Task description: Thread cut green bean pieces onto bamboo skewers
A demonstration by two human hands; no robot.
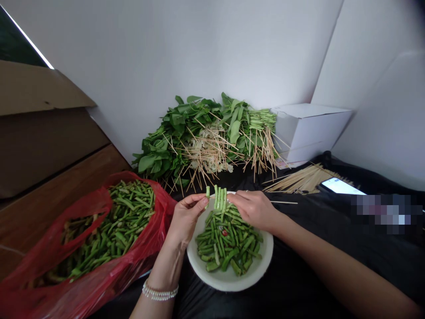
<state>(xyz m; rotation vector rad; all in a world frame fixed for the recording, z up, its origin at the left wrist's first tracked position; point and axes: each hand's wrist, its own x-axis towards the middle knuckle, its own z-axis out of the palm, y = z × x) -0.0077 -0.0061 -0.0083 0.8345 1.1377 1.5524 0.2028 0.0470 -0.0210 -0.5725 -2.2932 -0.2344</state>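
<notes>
My left hand [189, 217] pinches a short piece of cut green bean [207, 195] upright above the bowl's far rim. My right hand [254, 209] is closed around a thin wooden skewer [283, 202], whose end sticks out to the right. Several green pieces [220, 197] stand side by side on the skewer between my hands. The single piece in my left fingers is at the skewer's left end; whether the tip has gone through it I cannot tell. Below lies a white bowl [229, 285] with many cut green pieces [229, 248].
A red plastic bag [133, 261] of cut green pieces is open at left. Skewered leafy greens [159, 153] and pale skewered food [210, 148] are piled behind, beside a white box [308, 133]. Loose skewers [302, 179] and a lit phone [341, 186] lie at right on black sheeting.
</notes>
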